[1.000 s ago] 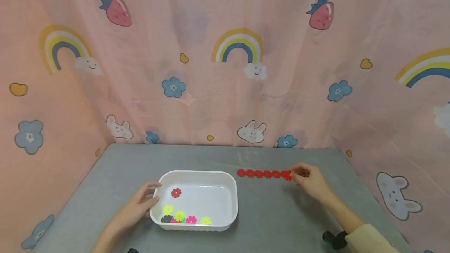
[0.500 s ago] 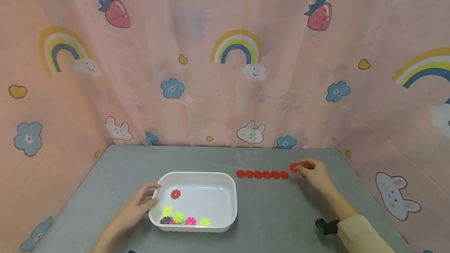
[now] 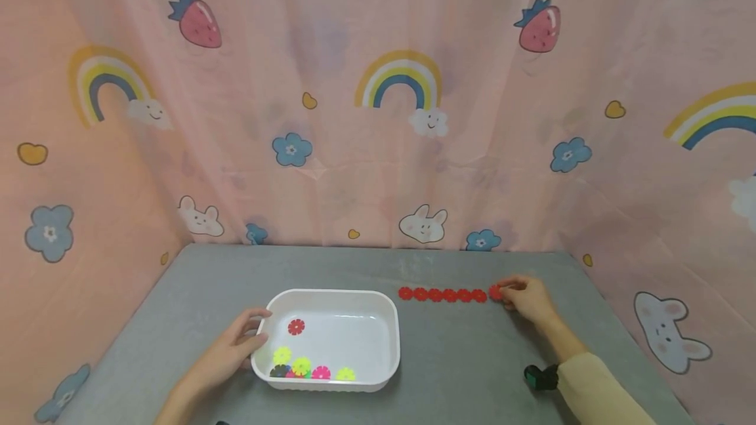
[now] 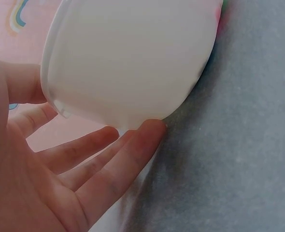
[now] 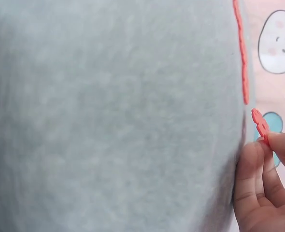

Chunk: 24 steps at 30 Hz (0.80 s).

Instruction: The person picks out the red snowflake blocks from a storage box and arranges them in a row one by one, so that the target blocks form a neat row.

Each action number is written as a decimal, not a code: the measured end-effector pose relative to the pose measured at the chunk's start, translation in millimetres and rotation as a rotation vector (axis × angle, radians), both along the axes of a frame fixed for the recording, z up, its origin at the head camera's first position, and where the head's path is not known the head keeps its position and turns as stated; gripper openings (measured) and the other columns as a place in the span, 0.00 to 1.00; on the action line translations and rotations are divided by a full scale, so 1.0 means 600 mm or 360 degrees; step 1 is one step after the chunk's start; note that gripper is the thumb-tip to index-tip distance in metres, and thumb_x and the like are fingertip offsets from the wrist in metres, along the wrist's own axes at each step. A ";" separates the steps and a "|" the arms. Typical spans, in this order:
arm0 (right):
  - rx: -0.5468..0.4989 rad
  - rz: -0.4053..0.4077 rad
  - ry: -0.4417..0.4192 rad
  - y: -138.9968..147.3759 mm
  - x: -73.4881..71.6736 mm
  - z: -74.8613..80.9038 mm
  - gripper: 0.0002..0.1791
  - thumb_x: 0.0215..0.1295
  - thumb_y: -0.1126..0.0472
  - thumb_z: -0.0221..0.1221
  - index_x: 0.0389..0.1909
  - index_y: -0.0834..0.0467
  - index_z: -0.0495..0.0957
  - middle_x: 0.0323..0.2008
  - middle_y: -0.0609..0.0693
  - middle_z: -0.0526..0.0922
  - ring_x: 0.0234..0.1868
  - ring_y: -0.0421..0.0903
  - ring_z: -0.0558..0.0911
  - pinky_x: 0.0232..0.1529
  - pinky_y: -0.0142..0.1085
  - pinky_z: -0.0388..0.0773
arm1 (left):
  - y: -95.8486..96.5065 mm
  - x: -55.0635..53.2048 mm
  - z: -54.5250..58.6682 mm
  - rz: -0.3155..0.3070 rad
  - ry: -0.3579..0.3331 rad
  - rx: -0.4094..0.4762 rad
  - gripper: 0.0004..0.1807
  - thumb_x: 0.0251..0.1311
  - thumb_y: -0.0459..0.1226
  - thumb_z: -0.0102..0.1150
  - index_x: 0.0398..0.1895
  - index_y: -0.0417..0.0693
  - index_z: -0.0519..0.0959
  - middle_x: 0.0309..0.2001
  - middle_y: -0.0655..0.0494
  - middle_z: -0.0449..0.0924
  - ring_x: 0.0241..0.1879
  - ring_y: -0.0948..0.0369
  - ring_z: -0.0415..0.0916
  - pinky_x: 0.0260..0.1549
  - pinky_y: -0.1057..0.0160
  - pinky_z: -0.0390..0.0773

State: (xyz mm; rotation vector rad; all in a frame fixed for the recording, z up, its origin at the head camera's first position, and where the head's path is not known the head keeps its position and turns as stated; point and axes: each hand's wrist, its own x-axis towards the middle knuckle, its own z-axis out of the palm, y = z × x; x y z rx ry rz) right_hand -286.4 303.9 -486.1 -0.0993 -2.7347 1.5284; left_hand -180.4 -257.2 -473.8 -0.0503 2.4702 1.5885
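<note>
A white plastic tray (image 3: 386,346) stands on the grey table, with several colourful notched plastic discs inside. My left hand (image 3: 233,343) holds its left end; in the left wrist view a digit lies over the rim (image 4: 47,58) and other fingertips meet the outer wall. To the right, my right hand (image 3: 528,300) pinches a red notched disc (image 3: 495,292) between thumb and fingers. In the right wrist view this red disc (image 5: 259,123) is tilted up, a small gap from the end of a straight row of red discs (image 3: 443,294) lying on the table.
Inside the tray lie a lone red disc (image 3: 296,326), yellow discs (image 3: 301,366), a pink disc (image 3: 321,372) and a black disc (image 3: 279,371). A pink patterned curtain (image 3: 354,182) rises behind the table (image 3: 449,372). A black wrist device (image 3: 540,378) sits by the right sleeve.
My right hand has drawn the red disc away from the row's right end, lifted it slightly, then lowered it again just right of the row. The left hand keeps its hold on the tray.
</note>
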 end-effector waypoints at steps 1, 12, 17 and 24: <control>0.0000 0.0002 -0.0007 0.000 0.000 -0.002 0.16 0.73 0.67 0.57 0.54 0.74 0.77 0.41 0.66 0.83 0.33 0.47 0.84 0.34 0.36 0.84 | 0.000 0.000 0.000 0.0000 -0.0001 -0.0002 0.24 0.73 0.41 0.58 0.68 0.48 0.66 0.66 0.31 0.67 0.54 0.46 0.79 0.38 0.51 0.85; 0.0078 0.0026 -0.0072 0.001 -0.010 -0.010 0.14 0.74 0.67 0.56 0.52 0.73 0.78 0.39 0.62 0.84 0.33 0.47 0.82 0.35 0.37 0.84 | -0.001 0.002 -0.002 0.0000 -0.0001 0.0007 0.24 0.73 0.40 0.58 0.67 0.48 0.66 0.66 0.31 0.67 0.54 0.46 0.79 0.38 0.51 0.85; 0.0089 0.0062 -0.0082 0.003 -0.013 -0.009 0.14 0.75 0.66 0.55 0.51 0.73 0.79 0.38 0.60 0.84 0.34 0.47 0.81 0.34 0.37 0.83 | 0.000 0.002 -0.001 -0.0014 0.0018 0.0035 0.24 0.73 0.40 0.57 0.68 0.46 0.66 0.66 0.30 0.66 0.55 0.44 0.78 0.38 0.51 0.85; 0.0102 0.0064 -0.0056 0.005 -0.016 -0.012 0.15 0.74 0.66 0.56 0.51 0.74 0.79 0.38 0.60 0.84 0.34 0.47 0.81 0.34 0.36 0.83 | 0.000 0.003 0.000 0.0003 0.0026 0.0040 0.23 0.73 0.38 0.56 0.67 0.46 0.67 0.66 0.31 0.66 0.56 0.44 0.78 0.37 0.52 0.85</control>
